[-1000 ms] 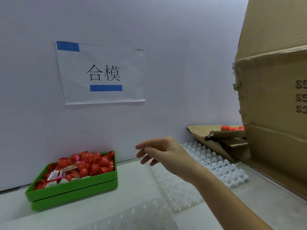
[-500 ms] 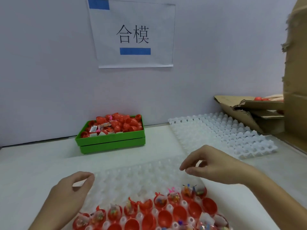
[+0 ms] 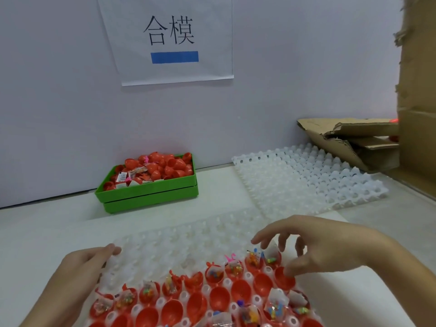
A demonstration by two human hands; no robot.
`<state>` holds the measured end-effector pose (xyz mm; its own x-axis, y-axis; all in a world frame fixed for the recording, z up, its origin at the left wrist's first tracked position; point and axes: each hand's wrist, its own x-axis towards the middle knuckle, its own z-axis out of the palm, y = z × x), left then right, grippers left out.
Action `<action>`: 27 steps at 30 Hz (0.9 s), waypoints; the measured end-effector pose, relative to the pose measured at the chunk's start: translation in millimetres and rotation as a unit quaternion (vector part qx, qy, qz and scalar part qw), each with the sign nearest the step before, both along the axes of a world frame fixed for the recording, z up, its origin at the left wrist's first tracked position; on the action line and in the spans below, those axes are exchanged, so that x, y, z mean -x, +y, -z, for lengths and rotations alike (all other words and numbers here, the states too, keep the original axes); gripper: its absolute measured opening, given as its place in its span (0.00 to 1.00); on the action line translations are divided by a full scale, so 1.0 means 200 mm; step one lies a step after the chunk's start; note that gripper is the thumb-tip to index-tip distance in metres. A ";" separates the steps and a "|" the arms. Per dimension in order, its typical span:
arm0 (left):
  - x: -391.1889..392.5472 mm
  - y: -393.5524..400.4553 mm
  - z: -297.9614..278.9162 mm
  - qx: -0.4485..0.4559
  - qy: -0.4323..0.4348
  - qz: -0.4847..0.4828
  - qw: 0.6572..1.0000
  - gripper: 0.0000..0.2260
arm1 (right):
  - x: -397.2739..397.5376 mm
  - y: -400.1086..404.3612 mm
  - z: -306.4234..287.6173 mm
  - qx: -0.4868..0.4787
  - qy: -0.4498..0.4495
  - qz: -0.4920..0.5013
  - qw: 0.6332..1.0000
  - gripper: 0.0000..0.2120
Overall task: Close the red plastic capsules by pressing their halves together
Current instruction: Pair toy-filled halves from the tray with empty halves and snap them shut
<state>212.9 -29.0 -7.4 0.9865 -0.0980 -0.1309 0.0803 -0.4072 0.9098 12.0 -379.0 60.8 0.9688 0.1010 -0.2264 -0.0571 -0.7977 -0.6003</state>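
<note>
Between the two hands, a clear plastic tray (image 3: 179,246) with rows of pockets, its near rows filled with open red capsule halves (image 3: 219,296), some empty, some stuffed with small bright toys and folded paper. Left hand (image 3: 77,272) at the tray's left edge, thumb resting on the rim, fingers loosely extended, nothing pinched. Right hand (image 3: 313,246) hovering over the right end of the filled rows, fingers spread and arched downward, thumb tip touching the rim of one empty red half (image 3: 284,279), index fingertip just above a toy-filled half (image 3: 271,258); no firm grip visible, more a reaching claw than a pinch. Beyond the left hand, against the wall, a green bin (image 3: 151,194) heaped with more red halves and paper slips. Beyond the right hand, a second white pocketed tray (image 3: 306,180), lying flat, and past it torn cardboard flaps (image 3: 349,138) beside a tall cardboard box (image 3: 417,95) at the far right. Above it all, on the wall, a paper sign (image 3: 169,41) with two black characters and a blue bar.
</note>
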 end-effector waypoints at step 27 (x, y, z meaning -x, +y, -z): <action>0.32 -0.37 -0.48 -0.131 -0.187 0.320 0.920 0.31 | -0.44 0.38 -0.14 -0.076 -0.264 0.099 0.956 0.13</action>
